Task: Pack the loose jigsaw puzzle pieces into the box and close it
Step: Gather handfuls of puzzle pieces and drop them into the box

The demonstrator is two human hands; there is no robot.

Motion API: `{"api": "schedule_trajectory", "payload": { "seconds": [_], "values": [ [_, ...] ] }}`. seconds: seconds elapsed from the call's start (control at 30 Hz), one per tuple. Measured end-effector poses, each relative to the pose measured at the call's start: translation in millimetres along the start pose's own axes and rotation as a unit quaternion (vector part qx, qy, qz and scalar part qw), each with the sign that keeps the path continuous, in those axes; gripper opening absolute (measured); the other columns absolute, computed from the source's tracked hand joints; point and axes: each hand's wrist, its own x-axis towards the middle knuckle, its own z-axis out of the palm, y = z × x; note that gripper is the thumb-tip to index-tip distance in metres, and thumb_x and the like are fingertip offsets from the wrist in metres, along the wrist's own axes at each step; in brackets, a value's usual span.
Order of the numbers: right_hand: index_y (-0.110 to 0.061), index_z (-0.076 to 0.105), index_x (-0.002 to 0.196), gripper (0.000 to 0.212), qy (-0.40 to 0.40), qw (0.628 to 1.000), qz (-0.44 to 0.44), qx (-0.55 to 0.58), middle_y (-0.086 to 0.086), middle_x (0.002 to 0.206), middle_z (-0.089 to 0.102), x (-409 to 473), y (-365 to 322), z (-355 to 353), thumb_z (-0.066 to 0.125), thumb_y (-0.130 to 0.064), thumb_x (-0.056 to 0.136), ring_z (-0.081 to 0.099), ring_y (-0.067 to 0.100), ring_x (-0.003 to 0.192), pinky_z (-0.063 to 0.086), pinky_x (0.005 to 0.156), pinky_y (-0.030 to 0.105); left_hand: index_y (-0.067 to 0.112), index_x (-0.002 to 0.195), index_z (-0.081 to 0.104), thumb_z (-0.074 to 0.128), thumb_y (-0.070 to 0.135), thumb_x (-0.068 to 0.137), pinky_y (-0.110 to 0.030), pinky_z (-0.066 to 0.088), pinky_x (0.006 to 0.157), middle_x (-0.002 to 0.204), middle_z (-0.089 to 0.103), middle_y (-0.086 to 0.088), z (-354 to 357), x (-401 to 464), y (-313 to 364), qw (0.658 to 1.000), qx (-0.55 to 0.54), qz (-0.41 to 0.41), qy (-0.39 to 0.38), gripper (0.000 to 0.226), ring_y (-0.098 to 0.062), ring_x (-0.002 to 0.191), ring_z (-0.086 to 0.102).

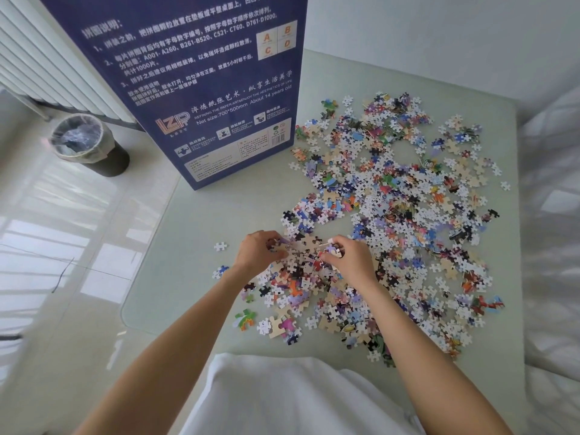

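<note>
- Hundreds of puzzle pieces [392,215] lie scattered across the table [194,277], right of the upright box [204,89].
- Left hand [259,251] and right hand [346,257] each pinch pieces — overfilled grips would likely drop some.
- Strays near the table edge — a sweep may push them off.

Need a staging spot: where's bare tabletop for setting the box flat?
Bare table lies between the upright box, the left hand and the table's left edge; only stray pieces there. A thin strip runs along the far edge. The puzzle pieces crowd the centre and right, around the right hand.
</note>
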Motion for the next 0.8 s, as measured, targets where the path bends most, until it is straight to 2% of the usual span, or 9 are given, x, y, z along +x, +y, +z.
{"api": "schedule_trajectory", "payload": {
  "seconds": [0.13, 0.27, 0.37, 0.43, 0.53, 0.63, 0.67, 0.73, 0.8],
  "values": [
    [-0.006, 0.06, 0.118, 0.041, 0.035, 0.999, -0.028, -0.027, 0.009, 0.113, 0.066, -1.3, -1.3, -3.2, 0.066, -0.027, 0.085, 0.061, 0.021, 0.098, 0.035, 0.073, 0.016, 0.015, 0.104, 0.067, 0.073, 0.027, 0.08, -0.023, 0.041, 0.067, 0.098, 0.066, -0.006, -4.9, -1.6, -4.2, 1.0, 0.005, 0.007, 0.026, 0.028, -0.016, 0.082, 0.056],
    [-0.003, 0.062, 0.113, 0.037, 0.062, 0.997, -0.048, -0.023, 0.01, 0.107, 0.068, -2.1, -3.5, -5.6, 0.067, -0.024, 0.084, 0.064, 0.021, 0.091, 0.038, 0.071, 0.015, 0.015, 0.106, 0.067, 0.072, 0.025, 0.08, -0.023, 0.043, 0.069, 0.1, 0.064, -0.004, -8.8, -4.0, -6.2, 0.998, 0.0, 0.004, 0.056, 0.028, -0.016, 0.082, 0.058],
    [-0.004, 0.063, 0.107, 0.029, 0.05, 0.996, -0.057, -0.047, 0.009, 0.095, 0.069, -2.0, -1.0, -5.3, 0.067, -0.023, 0.085, 0.056, 0.016, 0.069, 0.032, 0.055, 0.012, 0.015, 0.102, 0.068, 0.073, 0.023, 0.079, -0.024, 0.048, 0.067, 0.095, 0.07, -0.002, -8.9, -6.1, -7.8, 0.998, -0.025, 0.001, 0.065, 0.024, -0.016, 0.076, 0.064],
    [-0.005, 0.063, 0.103, 0.026, 0.046, 0.995, -0.058, -0.061, 0.008, 0.089, 0.068, -3.6, -0.4, -6.2, 0.066, -0.023, 0.085, 0.05, 0.013, 0.065, 0.028, 0.05, 0.014, 0.015, 0.101, 0.069, 0.073, 0.024, 0.079, -0.022, 0.048, 0.065, 0.093, 0.071, -0.002, -10.0, -7.8, -7.9, 0.997, -0.026, -0.002, 0.068, 0.024, -0.015, 0.075, 0.065],
    [-0.004, 0.063, 0.102, 0.024, 0.045, 0.996, -0.064, -0.051, 0.007, 0.09, 0.067, -6.8, -2.9, -10.5, 0.066, -0.022, 0.085, 0.056, 0.015, 0.072, 0.042, 0.058, 0.022, 0.016, 0.099, 0.069, 0.073, 0.025, 0.079, -0.015, 0.041, 0.059, 0.089, 0.071, 0.0, -13.3, -9.8, -6.0, 0.997, -0.019, 0.007, 0.078, 0.022, -0.013, 0.072, 0.063],
    [-0.005, 0.062, 0.097, 0.021, 0.045, 0.994, -0.086, -0.048, 0.006, 0.086, 0.067, -7.5, -11.4, -22.4, 0.067, -0.022, 0.085, 0.062, 0.019, 0.075, 0.051, 0.065, 0.031, 0.016, 0.095, 0.07, 0.073, 0.026, 0.08, -0.014, 0.04, 0.058, 0.083, 0.072, 0.0, -26.6, -15.0, 2.8, 0.995, 0.0, 0.046, 0.089, 0.019, -0.011, 0.067, 0.062],
    [-0.006, 0.062, 0.097, 0.021, 0.047, 0.993, -0.095, -0.047, 0.005, 0.084, 0.067, -7.0, -15.5, -29.4, 0.067, -0.022, 0.085, 0.061, 0.015, 0.07, 0.05, 0.061, 0.026, 0.016, 0.095, 0.07, 0.073, 0.027, 0.08, -0.015, 0.04, 0.059, 0.082, 0.072, 0.001, -34.9, -17.6, 8.8, 0.994, 0.008, 0.068, 0.091, 0.019, -0.012, 0.068, 0.062],
    [-0.007, 0.063, 0.101, 0.022, 0.056, 0.991, -0.114, -0.04, 0.003, 0.085, 0.066, -6.0, -24.3, -43.9, 0.067, -0.02, 0.084, 0.05, 0.004, 0.053, 0.039, 0.048, 0.013, 0.016, 0.095, 0.071, 0.073, 0.027, 0.079, -0.018, 0.042, 0.062, 0.083, 0.072, 0.002, -54.1, -24.9, 23.9, 0.987, 0.027, 0.119, 0.102, 0.019, -0.013, 0.072, 0.064],
    [-0.009, 0.064, 0.104, 0.024, 0.061, 0.989, -0.131, -0.02, 0.002, 0.09, 0.067, -4.0, -35.1, -61.5, 0.068, -0.021, 0.084, 0.037, -0.001, 0.041, 0.033, 0.04, 0.012, 0.017, 0.094, 0.071, 0.074, 0.027, 0.078, -0.019, 0.045, 0.065, 0.084, 0.072, 0.004, -78.0, -31.7, 43.6, 0.976, 0.034, 0.178, 0.123, 0.019, -0.011, 0.072, 0.064]
  ]
}}
